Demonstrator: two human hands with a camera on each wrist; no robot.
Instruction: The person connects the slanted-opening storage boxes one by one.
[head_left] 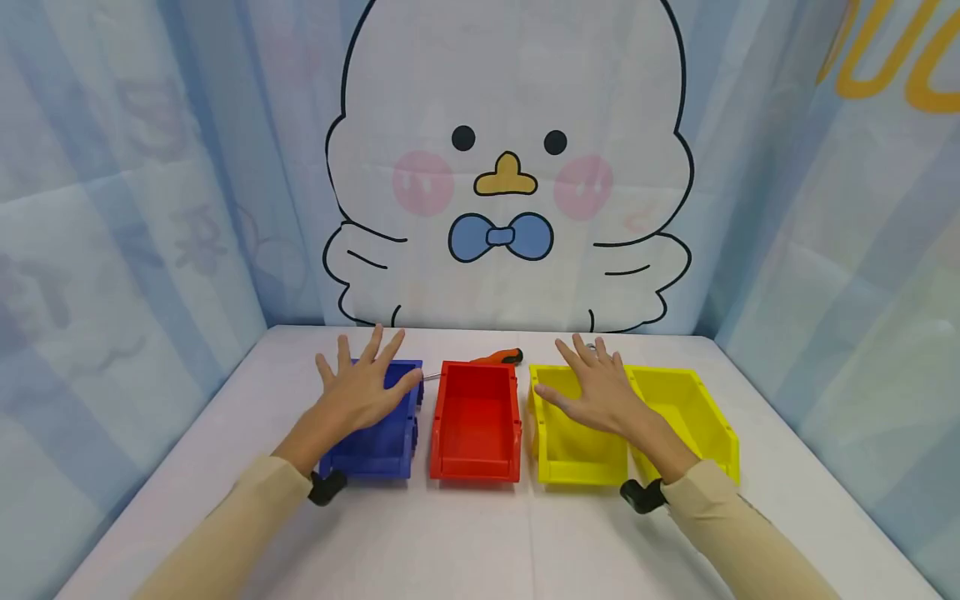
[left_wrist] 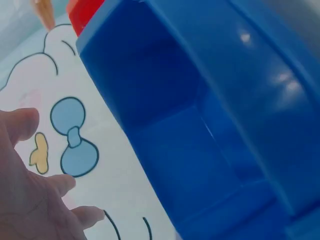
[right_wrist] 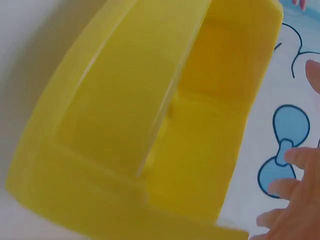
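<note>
My left hand (head_left: 363, 396) is spread above the blue bin (head_left: 375, 450), its fingers straight and pointing away from me. Over the nearer yellow bin (head_left: 581, 450) hovers my right hand (head_left: 603, 396), also with fingers spread and nothing held. Between the hands stands a red bin (head_left: 476, 425), whose visible inside holds nothing. In the left wrist view the inside of the blue bin (left_wrist: 200, 150) looks bare, with the left hand (left_wrist: 35, 185) to its left. The right wrist view shows a yellow bin (right_wrist: 200, 150) and the right hand (right_wrist: 295, 195) beside it.
A second yellow bin (head_left: 682, 408) adjoins the first on the right. Behind the red bin lies a screwdriver (head_left: 498, 357) with an orange and black handle, its shaft running left. A small metal object, partly hidden, sits behind the right fingers. Printed curtains (head_left: 510, 283) enclose the white table (head_left: 480, 542).
</note>
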